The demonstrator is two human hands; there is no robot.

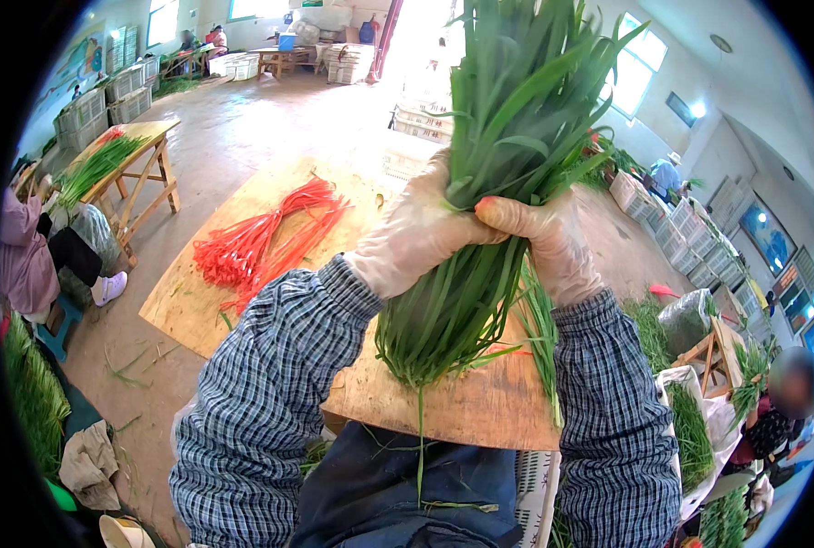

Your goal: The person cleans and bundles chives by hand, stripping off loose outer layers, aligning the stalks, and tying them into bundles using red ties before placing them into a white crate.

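A large bunch of long flat green leaves, like garlic chives, is held above a wooden table, its lower ends hanging towards me. My left hand, in a thin pale glove, grips the bunch from the left. From the right my right hand, gloved alike, closes around it, the thumbs near each other at the front. Fingers behind the bunch are hidden. On the table's left part lies a pile of red plastic ties. More loose green leaves lie on the table beside my right forearm.
A seated person is at a second wooden table on the left. Stacked white crates stand beyond my table, and more crates line the right side. At lower right, another person is near a lined container of greens.
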